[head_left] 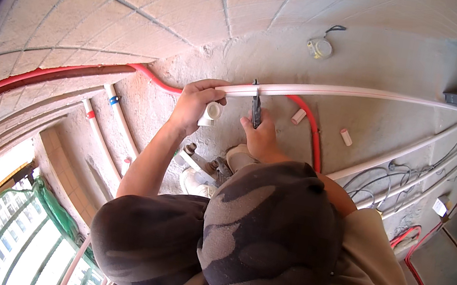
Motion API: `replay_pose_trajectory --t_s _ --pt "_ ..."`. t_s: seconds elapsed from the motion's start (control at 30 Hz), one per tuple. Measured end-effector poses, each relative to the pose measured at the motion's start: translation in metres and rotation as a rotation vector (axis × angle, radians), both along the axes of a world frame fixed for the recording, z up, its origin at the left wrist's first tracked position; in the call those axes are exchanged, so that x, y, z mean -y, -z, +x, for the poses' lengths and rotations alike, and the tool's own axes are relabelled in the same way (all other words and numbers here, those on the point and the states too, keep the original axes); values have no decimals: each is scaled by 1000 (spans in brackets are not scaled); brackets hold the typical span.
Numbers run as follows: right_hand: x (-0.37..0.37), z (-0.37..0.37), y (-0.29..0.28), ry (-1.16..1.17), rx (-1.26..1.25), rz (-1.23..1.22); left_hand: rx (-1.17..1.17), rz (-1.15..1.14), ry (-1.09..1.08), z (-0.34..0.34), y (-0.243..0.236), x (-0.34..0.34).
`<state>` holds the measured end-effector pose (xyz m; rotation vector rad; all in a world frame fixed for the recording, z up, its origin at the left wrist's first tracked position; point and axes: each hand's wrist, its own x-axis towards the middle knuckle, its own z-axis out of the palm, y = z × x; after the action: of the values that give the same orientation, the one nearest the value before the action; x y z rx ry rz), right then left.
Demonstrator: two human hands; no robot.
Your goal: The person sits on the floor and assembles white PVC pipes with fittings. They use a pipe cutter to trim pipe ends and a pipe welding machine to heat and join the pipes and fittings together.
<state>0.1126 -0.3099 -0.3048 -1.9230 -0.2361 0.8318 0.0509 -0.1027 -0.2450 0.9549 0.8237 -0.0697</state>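
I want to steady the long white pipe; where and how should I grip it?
I'd probably hold the long white pipe to the right of the dark tool, coming from its far side: that stretch is slim and bare, while the left hand grips its left end and the right hand holds the tool against it.

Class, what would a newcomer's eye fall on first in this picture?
The red-striped white pipe crosses the upper middle, its left end in the left grip, a dark hand tool in the right grip set against it. Camouflage-trousered knees fill the lower centre, while a bright red tube curves down right of the right grip.
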Motion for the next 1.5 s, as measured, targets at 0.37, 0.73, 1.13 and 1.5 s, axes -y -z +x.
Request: replay_pose_trajectory --t_s 0.37,0.73,1.13,1.5 --pt "0 6 -1 112 257 -151 122 100 54 5 -15 18" --pt "51 20 -15 118 124 -132 222 120 126 13 -33 49" --pt "90 89 -50 -518 292 -577 335 120 -165 -60 -79 -9" --pt "-85 61 -153 -1132 437 240 78 98 -630 -169 -91 -22"
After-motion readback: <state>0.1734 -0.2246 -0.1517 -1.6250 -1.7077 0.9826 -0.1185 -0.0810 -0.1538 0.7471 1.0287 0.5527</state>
